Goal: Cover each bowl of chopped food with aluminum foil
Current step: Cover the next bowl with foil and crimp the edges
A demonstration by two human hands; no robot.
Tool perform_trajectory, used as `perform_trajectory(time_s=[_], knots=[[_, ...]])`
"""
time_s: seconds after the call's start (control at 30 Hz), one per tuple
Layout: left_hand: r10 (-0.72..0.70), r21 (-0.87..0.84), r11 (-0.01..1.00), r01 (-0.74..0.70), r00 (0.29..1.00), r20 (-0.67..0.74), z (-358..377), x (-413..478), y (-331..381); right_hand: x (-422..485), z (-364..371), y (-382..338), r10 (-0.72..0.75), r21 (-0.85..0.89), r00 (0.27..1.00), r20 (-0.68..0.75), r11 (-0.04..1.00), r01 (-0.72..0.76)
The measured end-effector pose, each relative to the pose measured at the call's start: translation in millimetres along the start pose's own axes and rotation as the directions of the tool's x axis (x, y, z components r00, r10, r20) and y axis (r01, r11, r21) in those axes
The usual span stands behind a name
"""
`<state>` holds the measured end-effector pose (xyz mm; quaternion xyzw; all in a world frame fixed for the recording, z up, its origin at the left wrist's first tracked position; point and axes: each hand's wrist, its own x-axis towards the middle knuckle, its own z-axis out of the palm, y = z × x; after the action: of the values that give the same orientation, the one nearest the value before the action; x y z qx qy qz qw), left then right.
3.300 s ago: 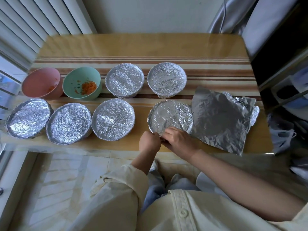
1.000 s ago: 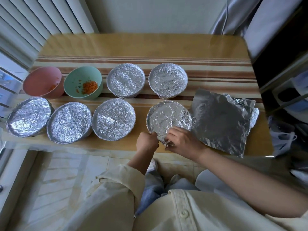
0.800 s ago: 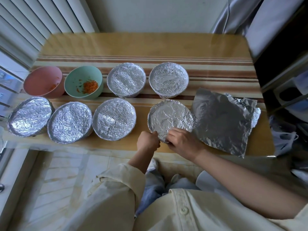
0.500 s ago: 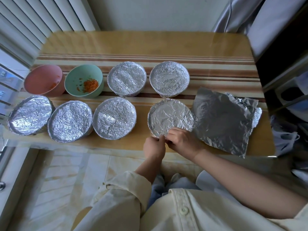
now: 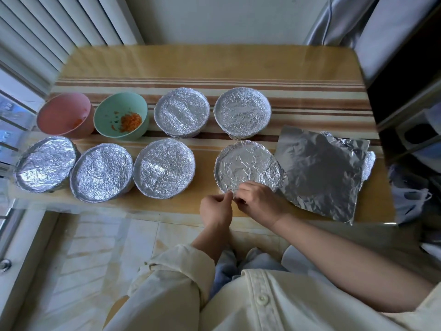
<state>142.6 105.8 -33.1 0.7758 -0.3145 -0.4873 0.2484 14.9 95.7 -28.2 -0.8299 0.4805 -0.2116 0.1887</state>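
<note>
- Both hands meet at the near edge of one bowl. The left hand [image 5: 216, 207] and the right hand [image 5: 257, 201] each pinch the foil rim, with fingers curled in tight. I think they are pressing the edge down so the foil stays on.
- That foil-topped bowl [image 5: 248, 167] sits on the table [image 5: 191, 65] just past the fingertips. It is close to the person, so it is easy to reach all the way round.
- Some spare foil sheets [image 5: 319, 173] lie flat just to the right of the right hand, right beside the bowl. My guess is they are kept near so the next piece is quick to grab.
- Off to the left of the left hand stands a row of three covered bowls [image 5: 101, 172]. Farther away, beyond the hands, sit two covered bowls [image 5: 181, 111]. These look finished.
- Far off to the left and away from the hands, a green bowl [image 5: 120, 115] with chopped orange bits and a pink bowl [image 5: 64, 114] are open on top. They have no foil yet, so most of the job looks done, but not all.
</note>
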Motion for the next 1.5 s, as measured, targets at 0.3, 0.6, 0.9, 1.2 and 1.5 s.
perform_trajectory(time_s=[0.3, 0.6, 0.9, 1.2, 1.5], knots=[[0.0, 0.117, 0.993, 0.004, 0.999, -0.035, -12.2, 6.3, 20.6, -0.7, -7.6, 1.6, 0.008, -0.03, 0.998, 0.057, 1.0, -0.006], [0.045, 0.16, 0.987, -0.03, 0.995, -0.089, -20.5, 15.4, 22.6, -8.9, -10.9, 8.7, -0.05, -0.128, 0.998, 0.031, 0.99, 0.053], [0.062, 0.164, 0.986, -0.034, 0.984, -0.167, -7.0, 1.4, 17.6, -3.3, -5.2, 2.4, -0.059, -0.129, 0.997, 0.039, 0.99, 0.064], [0.131, 0.239, 0.966, -0.093, 0.981, -0.146, -5.7, 7.0, 12.6, -2.4, -1.7, -5.1, -0.007, -0.101, 1.0, 0.006, 0.995, 0.008], [0.106, 0.233, 0.97, -0.068, 0.982, -0.157, -9.6, 5.9, 20.0, -0.9, -1.4, -10.9, 0.019, -0.1, 0.999, -0.036, 0.995, -0.022]])
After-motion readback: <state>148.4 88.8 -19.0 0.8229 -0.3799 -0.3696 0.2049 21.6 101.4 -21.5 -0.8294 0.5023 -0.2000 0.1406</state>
